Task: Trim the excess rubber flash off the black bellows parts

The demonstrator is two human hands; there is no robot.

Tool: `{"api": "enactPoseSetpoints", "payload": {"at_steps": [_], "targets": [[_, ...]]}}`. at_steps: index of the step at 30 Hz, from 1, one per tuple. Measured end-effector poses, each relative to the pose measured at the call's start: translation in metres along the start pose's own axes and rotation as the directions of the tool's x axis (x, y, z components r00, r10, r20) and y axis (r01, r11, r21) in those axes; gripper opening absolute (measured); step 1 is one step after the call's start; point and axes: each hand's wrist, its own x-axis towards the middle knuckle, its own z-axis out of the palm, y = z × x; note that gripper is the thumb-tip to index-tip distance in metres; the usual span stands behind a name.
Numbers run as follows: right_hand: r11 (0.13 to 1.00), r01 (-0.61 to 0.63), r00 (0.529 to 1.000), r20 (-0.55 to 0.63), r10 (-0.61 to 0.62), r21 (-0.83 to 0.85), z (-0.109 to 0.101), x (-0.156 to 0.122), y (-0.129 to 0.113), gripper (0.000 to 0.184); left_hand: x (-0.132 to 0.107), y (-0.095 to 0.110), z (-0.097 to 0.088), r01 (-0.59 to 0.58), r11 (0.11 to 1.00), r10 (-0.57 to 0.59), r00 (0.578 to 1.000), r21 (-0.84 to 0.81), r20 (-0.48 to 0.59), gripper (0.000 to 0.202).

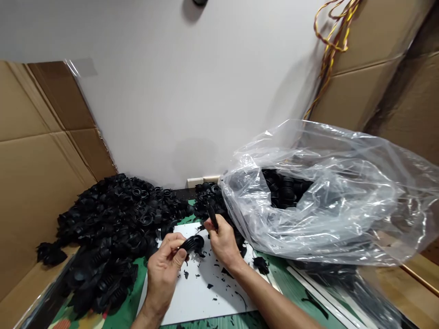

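Pinching left hand (165, 264): ribbed black part (192, 245), axis rightward from fingertips
Right hand (223, 242): curled round black tool (212, 217)
White board (194, 299): room below fingers, to near edge

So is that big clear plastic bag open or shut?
Open: the clear plastic bag has its mouth spread wide, and black ribbed parts show uncovered through the gap.

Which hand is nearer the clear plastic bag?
Right. The right hand is just to the left of the clear plastic bag; the left hand is farther left, holding a black ribbed piece.
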Motion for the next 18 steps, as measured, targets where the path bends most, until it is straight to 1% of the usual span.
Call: {"api": "enactPoseSetpoints", "payload": {"at_steps": [2, 4, 6, 8, 9, 11, 13, 14, 15, 16, 18], "targets": [[1.0, -0.002, 0.999, 0.036, 0.002, 0.003, -0.002, -0.002, -0.001, 0.017, 0.0, 0.001, 0.001, 0.076, 0.994, -0.081, 0.995, -0.079, -0.058, 0.02], [1.0, -0.016, 0.997, 0.072, 0.015, 0.021, -0.004, -0.005, -0.003, 0.014, 0.001, 0.003, 0.002, 0.192, 0.959, -0.216, 0.972, -0.21, -0.096, 0.024], [0.997, -0.036, 0.994, 0.107, 0.029, 0.067, -0.005, -0.008, -0.007, 0.011, 0.004, 0.006, 0.004, 0.331, 0.868, -0.391, 0.915, -0.37, -0.1, 0.027], [0.988, -0.046, 0.988, 0.15, 0.024, 0.144, -0.003, -0.013, -0.011, 0.012, 0.006, 0.007, 0.006, 0.422, 0.773, -0.52, 0.849, -0.474, -0.092, 0.025], [0.98, -0.051, 0.983, 0.18, 0.016, 0.192, -0.001, -0.015, -0.013, 0.013, 0.007, 0.007, 0.007, 0.446, 0.743, -0.557, 0.826, -0.499, -0.092, 0.023], [0.953, -0.092, 0.969, 0.247, 0.019, 0.288, 0.004, -0.019, -0.016, 0.015, 0.008, 0.007, 0.008, 0.48, 0.719, -0.589, 0.804, -0.502, -0.075, 0.021], [0.924, -0.147, 0.961, 0.27, 0.05, 0.353, 0.008, -0.02, -0.019, 0.015, 0.007, 0.006, 0.008, 0.518, 0.704, -0.604, 0.797, -0.486, -0.027, 0.025], [0.912, -0.17, 0.962, 0.262, 0.072, 0.374, 0.009, -0.02, -0.02, 0.014, 0.006, 0.006, 0.008, 0.528, 0.71, -0.599, 0.8, -0.466, -0.007, 0.028], [0.902, -0.188, 0.965, 0.244, 0.096, 0.389, 0.009, -0.019, -0.021, 0.013, 0.006, 0.006, 0.008, 0.518, 0.738, -0.578, 0.816, -0.433, -0.008, 0.031], [0.891, -0.205, 0.966, 0.231, 0.117, 0.404, 0.009, -0.018, -0.021, 0.012, 0.005, 0.005, 0.007, 0.488, 0.782, -0.539, 0.842, -0.387, -0.029, 0.035], [0.855, -0.263, 0.955, 0.247, 0.165, 0.447, 0.008, -0.016, -0.022, 0.011, 0.005, 0.004, 0.006, 0.39, 0.881, -0.423, 0.903, -0.268, -0.077, 0.045]]}}
